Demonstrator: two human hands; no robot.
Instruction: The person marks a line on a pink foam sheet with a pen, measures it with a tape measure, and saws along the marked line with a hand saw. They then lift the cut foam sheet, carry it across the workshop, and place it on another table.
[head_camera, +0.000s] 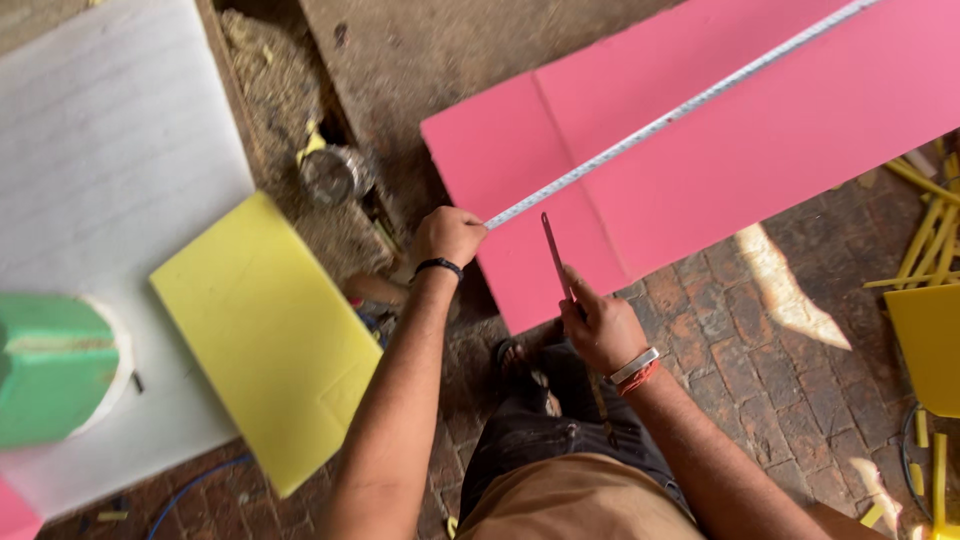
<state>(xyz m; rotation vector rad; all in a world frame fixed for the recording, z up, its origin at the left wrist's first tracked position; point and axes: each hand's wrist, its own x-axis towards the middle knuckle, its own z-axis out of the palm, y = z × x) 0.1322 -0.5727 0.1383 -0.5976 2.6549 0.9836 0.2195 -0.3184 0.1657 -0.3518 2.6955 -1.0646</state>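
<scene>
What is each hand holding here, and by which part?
Left hand pinches the near end of a measuring tape laid across the pink sheet. Right hand grips a thin blade by its lower end.

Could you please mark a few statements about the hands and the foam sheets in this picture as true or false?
1. The left hand pinches the end of a measuring tape stretched across the pink foam sheet. True.
2. The right hand is empty. False: it holds a thin, dark red blade-like tool pointing up over the pink sheet.
3. A yellow foam slab lies to the left of the left forearm. True.
4. The measuring tape lies across the yellow slab. False: it runs over the pink sheet only.
5. The floor under the person is brick. True.
</scene>
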